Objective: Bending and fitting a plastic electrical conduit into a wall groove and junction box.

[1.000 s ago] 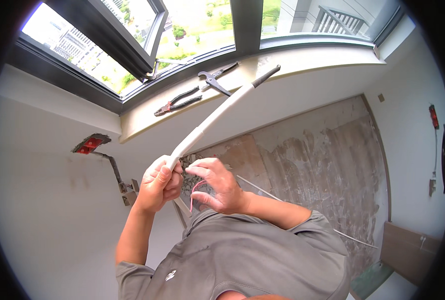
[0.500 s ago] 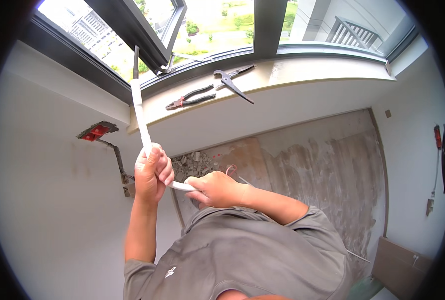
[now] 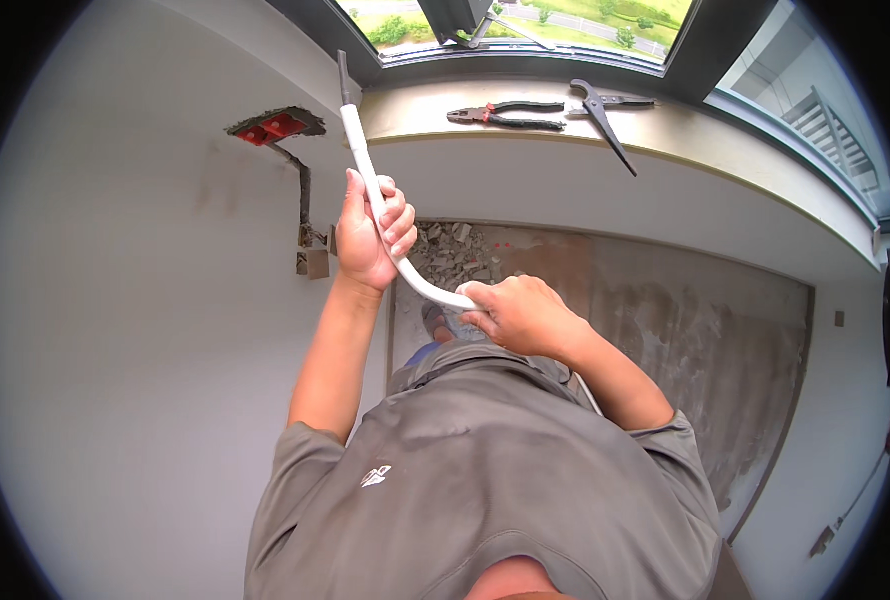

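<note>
White pipe (image 3: 380,215) held upright before wall, lower part already curved toward body, upper part straight. Left hand (image 3: 370,235) clenched round bend; right hand (image 3: 520,315) clenched on lower end. Bend looks partial. Pliers (image 3: 500,115), cutters (image 3: 600,115) on sill (image 3: 725,150); red box (image 3: 275,126) in wall.

White pipe (image 3: 385,225) now bent, seemingly.

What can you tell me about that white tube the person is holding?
The white tube looks like smooth plastic conduit, slim and round, with a dark tip at its upper end near the window sill. It rises from the left hand, which is wrapped around it, then curves sharply down and right into the right hand, which grips its lower part. Between the hands it is bent.
</note>
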### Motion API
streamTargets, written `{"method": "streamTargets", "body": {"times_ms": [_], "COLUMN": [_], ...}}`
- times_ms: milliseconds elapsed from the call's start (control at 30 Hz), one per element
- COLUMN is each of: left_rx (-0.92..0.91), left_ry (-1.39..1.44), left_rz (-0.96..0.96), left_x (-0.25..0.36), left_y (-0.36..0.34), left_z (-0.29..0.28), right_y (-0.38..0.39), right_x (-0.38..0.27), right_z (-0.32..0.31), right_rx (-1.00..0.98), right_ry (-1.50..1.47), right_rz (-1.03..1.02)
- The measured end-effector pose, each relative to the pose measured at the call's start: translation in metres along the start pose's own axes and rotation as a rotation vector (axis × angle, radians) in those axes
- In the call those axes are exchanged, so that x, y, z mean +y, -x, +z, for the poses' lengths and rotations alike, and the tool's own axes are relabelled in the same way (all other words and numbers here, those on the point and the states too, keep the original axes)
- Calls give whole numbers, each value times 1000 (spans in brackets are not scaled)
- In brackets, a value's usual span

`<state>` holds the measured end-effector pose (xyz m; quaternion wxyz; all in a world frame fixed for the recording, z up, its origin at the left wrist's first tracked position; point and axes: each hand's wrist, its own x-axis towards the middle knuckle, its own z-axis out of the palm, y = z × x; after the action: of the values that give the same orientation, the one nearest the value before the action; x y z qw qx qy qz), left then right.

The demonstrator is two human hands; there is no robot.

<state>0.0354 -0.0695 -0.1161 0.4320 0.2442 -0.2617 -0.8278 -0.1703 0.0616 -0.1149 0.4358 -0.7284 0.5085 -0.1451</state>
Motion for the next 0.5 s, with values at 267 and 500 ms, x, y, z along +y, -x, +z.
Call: {"method": "streamTargets", "body": {"times_ms": [267,500], "left_rx": [137,174], "left_ry": [-159,-448], "left_rz": [19,62], "left_x": [-6,-23], "left_y": [7,13], "left_z": [14,25], "right_y": [-10,-31], "right_x": [21,39], "right_z": [19,12], "right_rx": [113,364], "right_ry": [44,-371], "right_rz": [-26,-102]}}
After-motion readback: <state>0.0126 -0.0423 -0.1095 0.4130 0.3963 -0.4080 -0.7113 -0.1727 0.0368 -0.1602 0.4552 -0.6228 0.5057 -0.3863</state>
